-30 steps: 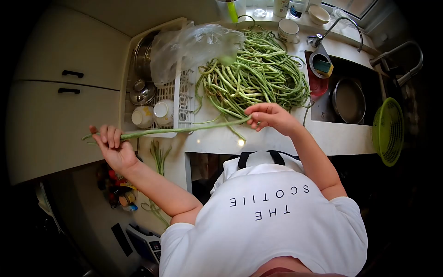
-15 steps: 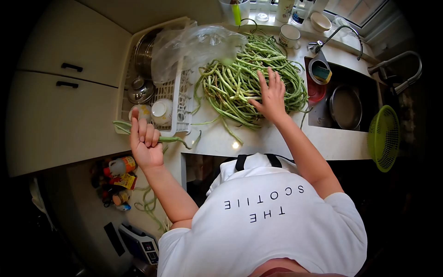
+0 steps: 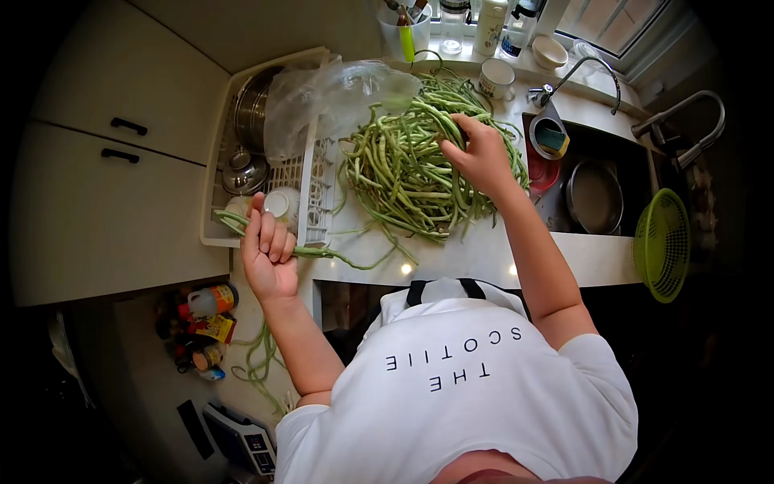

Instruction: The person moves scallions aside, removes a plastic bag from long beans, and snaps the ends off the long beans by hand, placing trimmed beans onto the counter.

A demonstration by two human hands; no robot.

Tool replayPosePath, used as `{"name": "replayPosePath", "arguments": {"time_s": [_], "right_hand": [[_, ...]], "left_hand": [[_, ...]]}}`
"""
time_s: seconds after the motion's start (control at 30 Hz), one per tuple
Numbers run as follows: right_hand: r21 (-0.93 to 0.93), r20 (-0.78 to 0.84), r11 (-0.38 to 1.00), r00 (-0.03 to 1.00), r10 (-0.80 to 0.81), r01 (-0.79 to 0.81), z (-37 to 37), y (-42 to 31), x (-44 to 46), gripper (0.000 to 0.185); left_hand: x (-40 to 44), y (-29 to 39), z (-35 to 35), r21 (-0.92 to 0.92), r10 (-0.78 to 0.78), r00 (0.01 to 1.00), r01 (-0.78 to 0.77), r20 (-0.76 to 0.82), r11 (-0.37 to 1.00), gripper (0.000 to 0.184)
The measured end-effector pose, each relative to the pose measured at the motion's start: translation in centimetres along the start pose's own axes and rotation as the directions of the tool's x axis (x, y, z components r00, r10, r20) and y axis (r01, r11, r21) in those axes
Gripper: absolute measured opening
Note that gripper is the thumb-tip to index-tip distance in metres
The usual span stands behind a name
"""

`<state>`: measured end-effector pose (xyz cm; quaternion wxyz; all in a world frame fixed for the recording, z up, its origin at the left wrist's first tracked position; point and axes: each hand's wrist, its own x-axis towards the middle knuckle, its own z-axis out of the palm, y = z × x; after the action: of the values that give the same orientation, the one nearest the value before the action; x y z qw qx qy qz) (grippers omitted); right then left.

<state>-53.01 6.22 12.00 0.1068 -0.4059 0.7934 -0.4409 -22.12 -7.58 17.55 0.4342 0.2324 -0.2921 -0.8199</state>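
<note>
A large heap of long green beans [image 3: 403,169] lies on the white counter. My left hand [image 3: 272,252] is closed round a few long beans [image 3: 318,252], whose ends stick out on both sides above the dish rack's front corner. On the right part of the heap rests my right hand [image 3: 482,153], its thumb and fingers closed round beans at the top of the pile. A clear plastic bag [image 3: 339,93] lies between the heap and the rack. More loose beans [image 3: 260,363] are on the side counter near my left elbow.
The dish rack [image 3: 316,194] holds pots and bowls at the left. Right of the heap are a white mug [image 3: 497,78], a sink with a round pan [image 3: 595,197] and a green colander [image 3: 661,246]. A scale [image 3: 242,440] and bottles [image 3: 211,301] stand at lower left.
Both hands first stretched a bean between them. My right hand then went open to the heap and now has closed on beans there. My left hand moved right, still holding its beans.
</note>
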Motion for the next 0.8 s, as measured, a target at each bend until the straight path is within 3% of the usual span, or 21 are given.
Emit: {"name": "replayPosePath", "arguments": {"time_s": [0.03,0.1,0.13,0.23,0.27,0.37,0.43,0.47,0.5,0.57,0.67,0.7,0.8], "right_hand": [[0.0,0.0,1.0,1.0,0.003,-0.003,0.0,-0.1,-0.5,0.04],[-0.053,0.178,0.998,0.983,0.044,-0.035,-0.3,0.0,-1.0,0.035],[-0.284,0.252,0.958,0.967,0.038,0.037,0.7,3.0,-0.9,0.029],[-0.236,0.158,0.972,0.987,0.014,0.024,1.0,6.7,-2.3,0.025],[-0.115,0.088,0.993,0.995,0.049,-0.038,0.9,7.5,-2.7,0.019],[-0.018,-0.041,0.994,0.993,0.107,-0.108,-0.4,7.6,-3.7,0.016],[0.02,-0.03,0.99,0.989,0.144,-0.143,-0.8,8.3,-4.2,0.019],[0.298,0.043,0.915,0.962,0.271,-0.271,-1.2,8.5,-4.7,0.021],[0.541,0.148,0.748,0.919,0.364,-0.383,-1.7,8.1,-5.0,0.023],[0.65,0.166,0.674,0.931,0.324,-0.35,-2.4,7.0,-5.6,0.024],[0.823,0.115,0.511,0.954,0.277,-0.248,-2.5,4.4,-6.5,0.02],[0.827,0.112,0.508,0.956,0.272,-0.241,-2.5,3.1,-6.8,0.02],[0.844,0.102,0.519,0.991,0.087,-0.132,-1.8,0.3,-7.5,0.013]], "left_hand": [[0.0,0.0,-0.1,0.016,0.002,1.0,-0.002,0.011,1.0,0.028],[0.1,-0.4,0.0,0.028,-0.001,1.0,0.0,0.021,1.0,0.029],[0.0,-0.8,0.2,0.077,-0.014,0.999,0.012,0.031,0.997,0.029],[-0.1,-1.7,0.5,0.122,-0.055,0.997,0.049,0.049,0.991,0.029],[-0.2,-2.0,0.6,0.121,-0.079,0.996,0.073,0.049,0.99,0.029],[-0.2,-2.5,1.4,0.085,-0.092,0.995,0.087,0.05,0.993,0.029],[0.0,-2.9,1.9,0.091,-0.103,0.994,0.099,0.034,0.991,0.029],[0.0,-3.2,2.1,0.097,-0.109,0.994,0.107,0.019,0.99,0.029],[0.1,-3.6,2.4,0.097,-0.111,0.994,0.108,0.023,0.989,0.029],[0.0,-4.7,3.0,0.277,-0.137,0.99,0.119,0.044,0.953,0.025],[0.3,-7.4,3.6,0.371,-0.251,0.963,0.199,0.096,0.907,0.021],[0.5,-8.5,3.8,0.422,-0.305,0.936,0.208,0.175,0.882,0.024],[0.4,-11.4,5.8,0.53,-0.37,0.919,0.249,0.134,0.811,0.031]]}}
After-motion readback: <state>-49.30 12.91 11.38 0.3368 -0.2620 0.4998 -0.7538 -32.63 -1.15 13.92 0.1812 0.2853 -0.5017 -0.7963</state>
